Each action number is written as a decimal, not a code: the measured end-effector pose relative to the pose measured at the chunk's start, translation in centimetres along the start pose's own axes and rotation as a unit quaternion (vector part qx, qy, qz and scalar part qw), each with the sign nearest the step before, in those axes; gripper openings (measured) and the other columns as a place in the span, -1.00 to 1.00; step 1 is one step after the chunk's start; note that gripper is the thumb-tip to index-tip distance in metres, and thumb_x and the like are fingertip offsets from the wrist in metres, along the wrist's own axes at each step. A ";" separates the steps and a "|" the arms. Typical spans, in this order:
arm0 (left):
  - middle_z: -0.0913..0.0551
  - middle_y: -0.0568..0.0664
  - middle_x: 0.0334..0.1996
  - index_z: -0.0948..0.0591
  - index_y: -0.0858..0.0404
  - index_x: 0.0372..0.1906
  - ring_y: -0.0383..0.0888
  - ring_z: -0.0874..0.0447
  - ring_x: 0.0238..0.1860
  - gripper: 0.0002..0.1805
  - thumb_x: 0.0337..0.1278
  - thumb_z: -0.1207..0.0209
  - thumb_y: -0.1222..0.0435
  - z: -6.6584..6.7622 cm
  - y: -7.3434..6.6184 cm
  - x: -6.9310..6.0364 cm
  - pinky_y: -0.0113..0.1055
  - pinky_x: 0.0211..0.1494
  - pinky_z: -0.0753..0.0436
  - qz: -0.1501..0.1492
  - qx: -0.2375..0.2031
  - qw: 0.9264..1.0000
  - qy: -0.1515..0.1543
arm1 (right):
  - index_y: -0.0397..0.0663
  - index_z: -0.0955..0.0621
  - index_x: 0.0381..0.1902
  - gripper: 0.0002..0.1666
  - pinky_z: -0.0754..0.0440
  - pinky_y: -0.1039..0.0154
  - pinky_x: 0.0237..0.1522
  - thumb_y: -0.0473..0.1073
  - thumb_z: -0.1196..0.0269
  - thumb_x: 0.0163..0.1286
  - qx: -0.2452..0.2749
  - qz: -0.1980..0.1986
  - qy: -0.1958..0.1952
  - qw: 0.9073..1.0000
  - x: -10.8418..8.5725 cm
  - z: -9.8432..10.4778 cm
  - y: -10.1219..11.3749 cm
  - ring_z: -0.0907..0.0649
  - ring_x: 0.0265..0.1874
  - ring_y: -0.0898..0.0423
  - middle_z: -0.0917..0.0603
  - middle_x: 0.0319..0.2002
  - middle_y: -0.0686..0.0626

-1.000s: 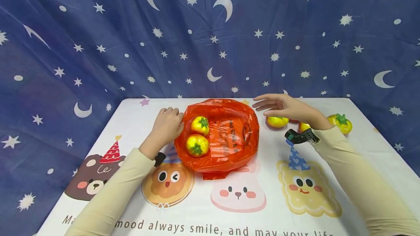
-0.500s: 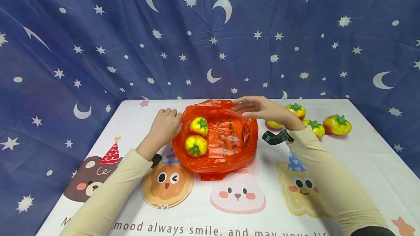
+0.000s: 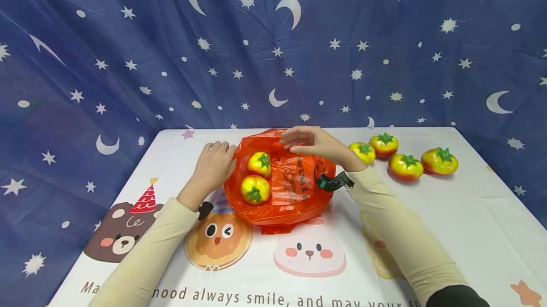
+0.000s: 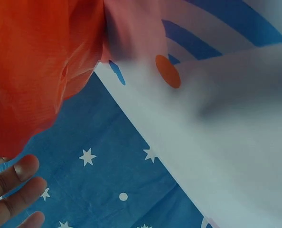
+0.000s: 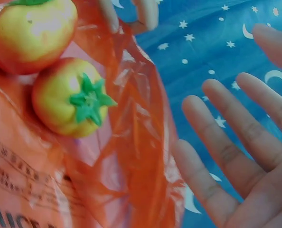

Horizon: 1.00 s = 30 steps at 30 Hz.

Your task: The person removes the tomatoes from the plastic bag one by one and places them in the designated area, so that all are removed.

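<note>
A red plastic bag lies with its mouth wide on the table, printed text showing inside. Two yellow-red tomatoes with green leafy tops, the upper tomato and the lower tomato, rest in its left part. My left hand grips the bag's left rim with curled fingers; some of its fingertips show past the bag in the left wrist view. Over the bag's far right part is my right hand, holding nothing. Its fingers are spread and nearly straight in the right wrist view.
Several more tomatoes sit at the back right of the table, among them a front tomato and the rightmost tomato. The white tablecloth bears cartoon prints. A blue star-patterned curtain hangs behind.
My right hand has moved left from near the tomatoes at the right to above the bag, uncovering those tomatoes. The left hand has stayed at the bag's rim.
</note>
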<state>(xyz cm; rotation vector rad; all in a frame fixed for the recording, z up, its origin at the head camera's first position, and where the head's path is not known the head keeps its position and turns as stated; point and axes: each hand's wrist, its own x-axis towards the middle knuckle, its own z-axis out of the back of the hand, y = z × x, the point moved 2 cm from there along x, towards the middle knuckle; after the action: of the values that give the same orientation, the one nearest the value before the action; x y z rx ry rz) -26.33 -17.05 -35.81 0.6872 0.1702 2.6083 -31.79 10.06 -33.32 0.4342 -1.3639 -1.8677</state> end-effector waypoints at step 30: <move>-0.54 0.15 -0.47 -0.52 0.35 -0.34 0.09 -0.53 -0.36 -0.78 -0.03 -0.24 0.28 0.2 -0.1 -0.1 -0.08 -0.21 -0.53 0.007 -0.013 0.999 -0.039 | -0.12 -0.49 0.18 -0.47 -0.49 0.09 0.20 -0.19 -0.29 0.23 0.012 -0.063 -0.081 0.995 3.1 -4.7 -4.8 -0.49 0.24 -0.09 -0.55 0.17 -0.13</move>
<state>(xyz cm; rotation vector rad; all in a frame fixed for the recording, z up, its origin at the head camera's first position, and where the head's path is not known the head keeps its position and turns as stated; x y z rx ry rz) -26.12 -17.00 -35.70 0.7823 0.1089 2.5881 -32.54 5.30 -38.96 0.3959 -1.4982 -2.0278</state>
